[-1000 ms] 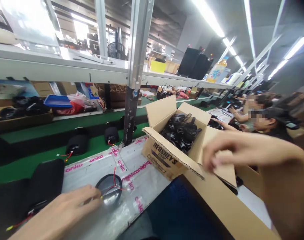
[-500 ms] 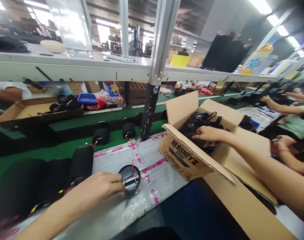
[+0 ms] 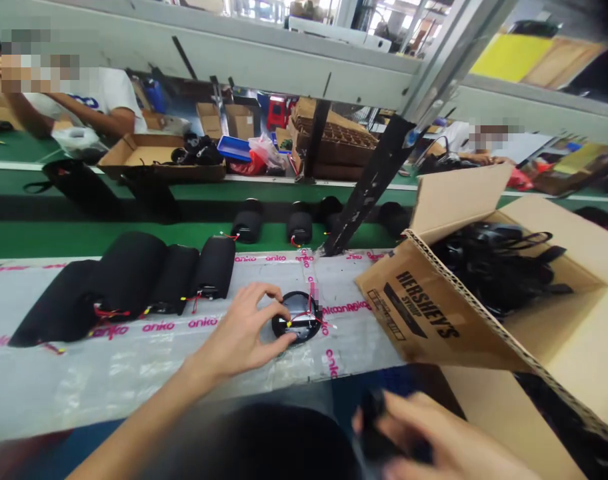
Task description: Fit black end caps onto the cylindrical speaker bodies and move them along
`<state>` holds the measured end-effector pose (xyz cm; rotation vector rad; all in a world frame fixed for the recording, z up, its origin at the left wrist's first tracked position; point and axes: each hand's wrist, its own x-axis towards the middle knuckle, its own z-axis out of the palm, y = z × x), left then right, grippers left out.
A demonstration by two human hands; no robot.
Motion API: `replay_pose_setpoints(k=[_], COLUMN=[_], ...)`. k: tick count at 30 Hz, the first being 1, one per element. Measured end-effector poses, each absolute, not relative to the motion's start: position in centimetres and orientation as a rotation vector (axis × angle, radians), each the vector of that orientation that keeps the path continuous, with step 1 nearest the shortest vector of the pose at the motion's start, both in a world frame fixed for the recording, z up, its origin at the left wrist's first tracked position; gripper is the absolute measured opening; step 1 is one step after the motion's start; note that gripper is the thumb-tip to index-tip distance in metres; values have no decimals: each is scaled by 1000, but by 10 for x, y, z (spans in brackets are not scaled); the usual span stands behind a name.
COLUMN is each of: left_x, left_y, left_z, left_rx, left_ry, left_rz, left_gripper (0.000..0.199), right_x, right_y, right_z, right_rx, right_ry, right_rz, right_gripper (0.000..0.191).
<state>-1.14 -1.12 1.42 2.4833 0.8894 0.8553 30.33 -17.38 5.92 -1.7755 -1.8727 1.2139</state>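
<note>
A round black part (image 3: 304,320) with a shiny centre and thin red wires lies on the plastic-covered table (image 3: 174,353). My left hand (image 3: 251,327) is at its left edge, fingers spread and curved, thumb and fingertips by a small yellow connector. Low at the right, blurred by motion, my right hand (image 3: 424,433) grips a black object (image 3: 377,420) whose details are smeared. To the right stands an open cardboard box (image 3: 434,300) holding black items with straps (image 3: 499,267). Several black cylinders (image 3: 134,267) with wires lie left of my left hand.
Behind the table, a green conveyor (image 3: 194,233) carries more black cylinders (image 3: 299,223). A slanted post (image 3: 369,187) rises beside the box to an overhead shelf (image 3: 264,53). People sit across the line, near a shallow carton (image 3: 159,160) and a blue tray (image 3: 234,148).
My right hand has come out of the box and down toward me with a black object. The view has turned left and down. My left hand remains by the round part, its fingers more spread.
</note>
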Motion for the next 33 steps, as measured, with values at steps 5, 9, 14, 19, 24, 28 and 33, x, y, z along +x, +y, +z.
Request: replay_pose_setpoints(k=[5,9,14,19,24,28,33], left_x=[4,22,39,38,40,48,55], left_y=[-9,-9,-18,-26,-25,-22,-16], left_z=[16,12,3,-3,2,3,0], left_rx=[2430,2302,2261,2350,2425,2406,2356], left_ry=[849,786,839,972,887,856,807], left_rz=[916,1024,1069,1084,1110,1134,1260], left_gripper=[9,13,5,10,13,20,9], right_x=[284,307,313,289,299,286,251], right_y=[-105,-92,-103,-92,-76,-74,-71], right_z=[-46,-57,-41,-58,-46,-40,-50], right_rx=[-1930,-2111,-1978,-1603,-1559,-1190,-923], right_ry=[-1370,-1376,-1840,-2381,-1798,-1016,-580], right_rz=[1109,925,608,662,1027,1354,1525], right_gripper=[43,41,59,96,66,62,73])
